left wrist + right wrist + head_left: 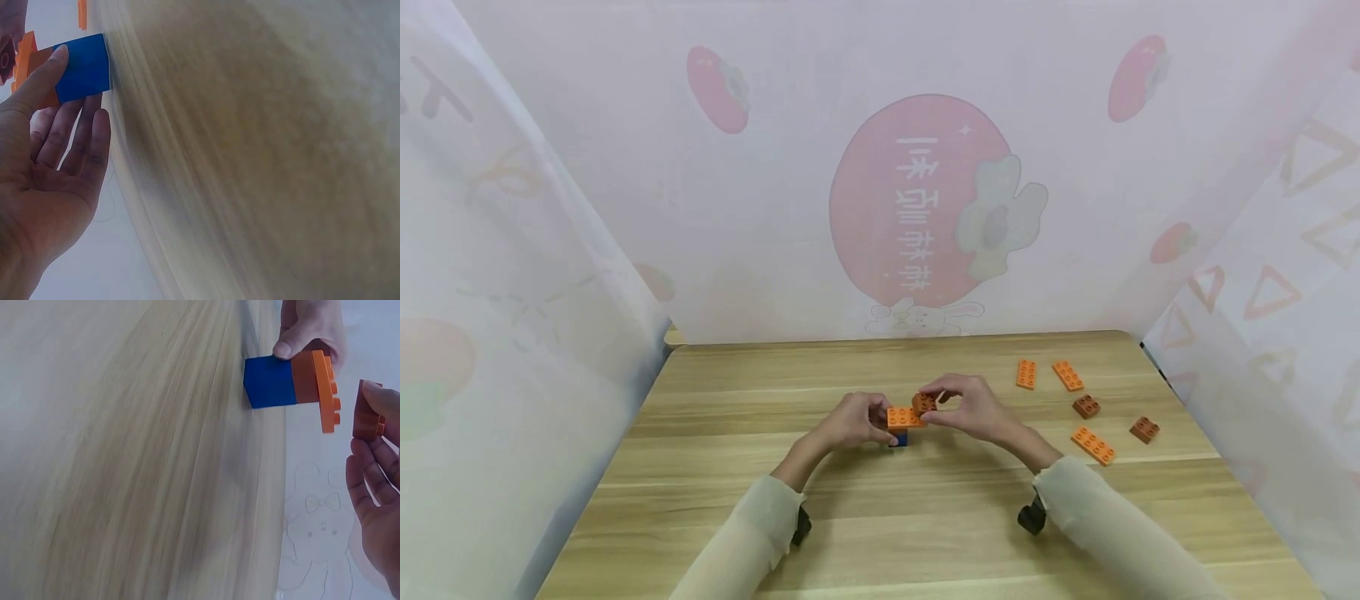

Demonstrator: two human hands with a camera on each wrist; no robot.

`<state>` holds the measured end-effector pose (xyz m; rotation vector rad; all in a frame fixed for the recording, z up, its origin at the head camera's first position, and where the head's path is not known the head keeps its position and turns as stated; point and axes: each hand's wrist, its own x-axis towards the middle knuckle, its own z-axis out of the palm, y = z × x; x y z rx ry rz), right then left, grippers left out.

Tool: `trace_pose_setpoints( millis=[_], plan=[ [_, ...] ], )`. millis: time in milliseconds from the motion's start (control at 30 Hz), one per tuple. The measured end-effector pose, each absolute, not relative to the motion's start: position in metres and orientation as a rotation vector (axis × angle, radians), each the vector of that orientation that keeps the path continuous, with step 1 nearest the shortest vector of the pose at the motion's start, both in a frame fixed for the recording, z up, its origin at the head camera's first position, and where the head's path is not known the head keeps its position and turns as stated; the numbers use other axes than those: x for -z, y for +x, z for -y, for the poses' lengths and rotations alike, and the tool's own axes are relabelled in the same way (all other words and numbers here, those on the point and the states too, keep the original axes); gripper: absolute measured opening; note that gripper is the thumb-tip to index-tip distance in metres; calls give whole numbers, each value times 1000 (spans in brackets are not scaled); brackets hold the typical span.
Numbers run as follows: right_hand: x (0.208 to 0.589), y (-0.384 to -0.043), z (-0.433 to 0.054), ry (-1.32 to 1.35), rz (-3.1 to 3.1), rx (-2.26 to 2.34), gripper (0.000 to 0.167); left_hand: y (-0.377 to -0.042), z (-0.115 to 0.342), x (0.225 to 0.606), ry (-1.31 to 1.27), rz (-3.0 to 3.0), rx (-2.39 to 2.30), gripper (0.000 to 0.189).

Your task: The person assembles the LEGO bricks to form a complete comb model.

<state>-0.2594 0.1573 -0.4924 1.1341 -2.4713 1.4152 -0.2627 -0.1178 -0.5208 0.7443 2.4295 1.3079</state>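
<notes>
We count four orange plates (1093, 446): three loose, one stacked. Brown bricks (1145, 429) also number four: two loose, one stacked, one held. We see one blue block (269, 381), two hands (975, 408), two sleeves (741, 542), two black wrist devices (1032, 517) and one surface (917, 542).

- Left sleeve (733, 546): pale cream, plain cloth, long and loose; lightly creased; full-width at the cuff, which ends short of the wrist.
- Right sleeve (1123, 529): matching pale cream, same plain cloth; soft folds near the cuff; likewise ends short of the wrist.
- Left black fitting (802, 527): small, dark, rounded; projects from beneath the cuff; finer detail too small to read.
- Right black fitting (1032, 517): same dark colour, stubby, rounded end, narrower part reaching up under the cuff.
- Left hand (852, 422): bare; forearm bare up to the cuff.
- Right hand (976, 408): bare; forearm likewise.
</notes>
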Motion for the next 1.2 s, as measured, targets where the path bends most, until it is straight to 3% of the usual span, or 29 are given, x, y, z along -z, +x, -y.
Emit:
trace_pose_setpoints(
  millis=[1200],
  plan=[
    [497, -262, -115, 1164, 2571, -1277, 31, -262, 118, 521, 728, -2409, -1340, 29]
  ],
)
